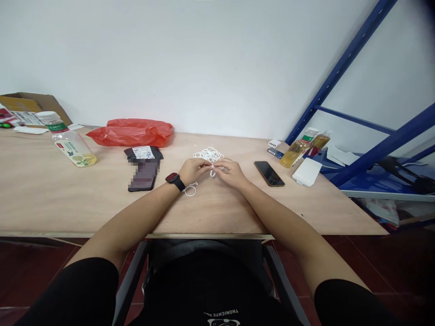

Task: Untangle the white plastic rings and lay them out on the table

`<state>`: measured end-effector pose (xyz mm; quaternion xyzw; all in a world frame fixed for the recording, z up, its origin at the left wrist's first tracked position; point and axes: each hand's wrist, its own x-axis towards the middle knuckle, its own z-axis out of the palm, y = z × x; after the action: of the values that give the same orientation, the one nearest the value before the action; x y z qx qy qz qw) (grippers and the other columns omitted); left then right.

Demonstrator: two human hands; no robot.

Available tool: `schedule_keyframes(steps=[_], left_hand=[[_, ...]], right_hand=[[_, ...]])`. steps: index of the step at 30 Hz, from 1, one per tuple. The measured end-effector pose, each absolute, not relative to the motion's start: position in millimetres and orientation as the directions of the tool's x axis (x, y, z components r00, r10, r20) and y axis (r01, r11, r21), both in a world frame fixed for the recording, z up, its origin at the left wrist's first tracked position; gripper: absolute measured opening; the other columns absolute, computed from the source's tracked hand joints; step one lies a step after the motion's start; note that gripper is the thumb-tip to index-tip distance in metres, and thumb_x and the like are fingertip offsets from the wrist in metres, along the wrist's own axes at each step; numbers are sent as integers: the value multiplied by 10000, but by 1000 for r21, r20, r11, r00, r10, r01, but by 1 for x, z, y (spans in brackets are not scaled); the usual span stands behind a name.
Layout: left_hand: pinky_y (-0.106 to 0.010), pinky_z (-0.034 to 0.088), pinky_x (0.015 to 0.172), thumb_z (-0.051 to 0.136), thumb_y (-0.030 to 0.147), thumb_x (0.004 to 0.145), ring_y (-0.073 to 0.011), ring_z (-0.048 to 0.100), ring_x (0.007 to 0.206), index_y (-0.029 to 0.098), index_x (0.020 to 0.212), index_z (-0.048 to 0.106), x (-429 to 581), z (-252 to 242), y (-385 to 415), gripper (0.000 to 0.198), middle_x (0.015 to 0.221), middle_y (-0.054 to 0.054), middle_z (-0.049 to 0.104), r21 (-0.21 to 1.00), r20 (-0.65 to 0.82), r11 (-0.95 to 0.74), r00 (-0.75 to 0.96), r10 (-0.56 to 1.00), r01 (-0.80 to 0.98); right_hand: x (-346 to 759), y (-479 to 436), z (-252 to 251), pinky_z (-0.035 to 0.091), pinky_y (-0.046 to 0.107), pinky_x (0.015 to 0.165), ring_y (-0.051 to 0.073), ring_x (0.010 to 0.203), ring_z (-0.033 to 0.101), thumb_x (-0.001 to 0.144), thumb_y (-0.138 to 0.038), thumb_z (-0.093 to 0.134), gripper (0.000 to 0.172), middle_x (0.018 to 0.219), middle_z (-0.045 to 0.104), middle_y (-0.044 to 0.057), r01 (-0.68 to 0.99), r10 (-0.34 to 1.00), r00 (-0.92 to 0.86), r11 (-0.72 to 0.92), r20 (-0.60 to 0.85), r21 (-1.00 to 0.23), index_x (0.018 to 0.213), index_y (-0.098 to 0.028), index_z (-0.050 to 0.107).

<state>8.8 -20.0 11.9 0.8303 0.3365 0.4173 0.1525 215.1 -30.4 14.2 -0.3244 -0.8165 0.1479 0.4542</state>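
A wooden desk (190, 217) is filling the lower view, pale grain showing, its back edge running along a smooth white wall (210, 68). The person's L hand (194, 171) and R hand (235, 173) are meeting nr mid-desk, forearms crossing the front edge. For good work, wrists should prob. be resting low + steady, fingertips pressing lightly, turning the piece rather than tugging, w/ neighbouring strands being kept clear of snags. A crinkly red plastic bag (136, 132) is lying along the back edge, L of centre; a clear, white-capped bottle (73, 146) is standing further L. A flat, glossy phone (269, 174) is lying R of the hands, twd the R edge. Tangled, thin white loops (211, 154) are heaping just behind the hands, looking smooth + bendy. A round white ring (190, 191) is lying nr the L hand, twd the front edge. Smallest: a curved white piece (212, 173) is sitting b/w the hands, mid-desk; both sets of fingertips are clamping it, exact hold being too small to tell.
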Motion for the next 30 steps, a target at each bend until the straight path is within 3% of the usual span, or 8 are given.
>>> schedule_keyframes(steps=[14,18,24,27,30], left_hand=[[-269,449,695,591,401,918,-148,617,719,170,818,687,11,13,-21,269,778,-35,700,501,598,-750,453,661,432],[-281,463,718,596,400,909,-157,613,745,168,824,669,12,14,-21,258,791,-39,689,531,598,-736,429,677,420],[-307,506,787,559,359,921,-173,643,847,162,994,667,17,16,-24,236,951,-73,713,648,579,-694,387,717,315],[-325,505,872,558,341,913,-186,656,935,168,938,680,16,17,-24,213,989,-73,726,638,589,-711,407,698,296],[-319,502,862,578,322,878,-185,664,911,170,872,683,11,20,-23,185,964,-58,732,588,580,-722,431,691,366]], right_hand=[[211,-34,16,521,354,863,200,881,674,867,-237,585,175,909,748,29,496,676,-380,725,632,-477,873,-267,757],[209,-32,14,523,352,852,199,873,674,875,-247,586,169,896,744,29,476,672,-339,726,658,-497,870,-265,755],[206,-33,13,522,348,862,198,893,675,890,-307,606,150,909,738,37,401,669,-254,730,699,-553,865,-250,743],[207,-30,11,527,338,846,191,868,674,865,-323,641,128,874,735,31,415,699,-233,701,677,-581,841,-239,735],[213,-22,7,530,330,817,189,840,672,836,-344,673,139,874,732,35,469,746,-200,642,635,-607,867,-222,732]])
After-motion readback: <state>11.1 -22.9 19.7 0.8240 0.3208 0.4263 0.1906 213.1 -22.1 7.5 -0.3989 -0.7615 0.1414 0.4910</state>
